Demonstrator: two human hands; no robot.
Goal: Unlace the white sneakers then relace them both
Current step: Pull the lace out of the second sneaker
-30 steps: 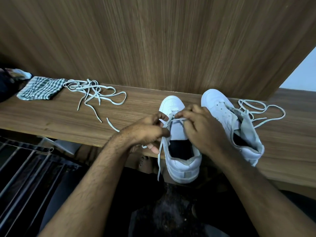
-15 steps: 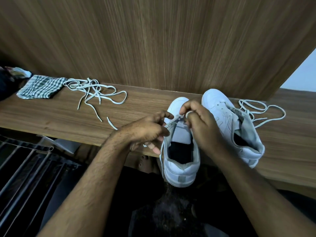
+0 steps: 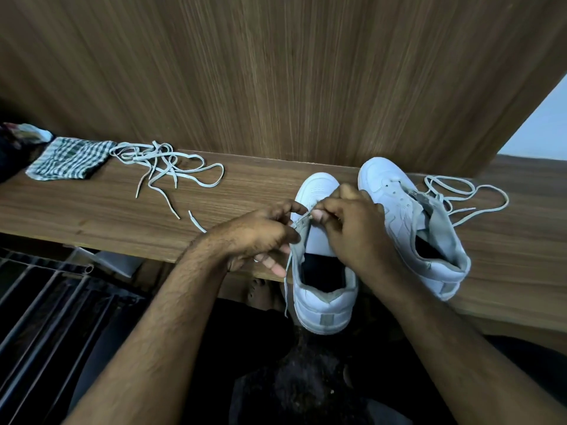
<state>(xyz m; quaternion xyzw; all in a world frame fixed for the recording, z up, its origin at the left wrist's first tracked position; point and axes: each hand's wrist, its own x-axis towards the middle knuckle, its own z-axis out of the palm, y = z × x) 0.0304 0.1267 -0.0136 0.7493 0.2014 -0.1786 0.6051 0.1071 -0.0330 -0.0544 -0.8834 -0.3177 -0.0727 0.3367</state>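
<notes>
Two white sneakers stand on a wooden shelf [image 3: 92, 210]. The near sneaker [image 3: 322, 302] overhangs the front edge, heel toward me. My left hand [image 3: 257, 234] grips its left eyelet flap, and a lace end [image 3: 287, 286] hangs down past that hand's fingers. My right hand [image 3: 352, 228] pinches the lace at the eyelets, over the tongue. The second sneaker [image 3: 408, 222] stands to the right, unlaced, its tongue pulled open. A loose white lace [image 3: 460, 194] lies beside it. Another loose lace [image 3: 165, 167] lies tangled at the left.
A folded checked cloth [image 3: 67, 161] and dark items lie at the shelf's far left. A wood-grain panel [image 3: 276, 72] rises behind the shelf. Metal bars [image 3: 46, 302] run below on the left. A bare foot [image 3: 260, 292] shows under the shelf edge.
The right hand has shifted from over the sneaker's tongue up toward the toe-side eyelets, pinching the lace. The left hand stays on the left flap. The sneaker has tipped slightly.
</notes>
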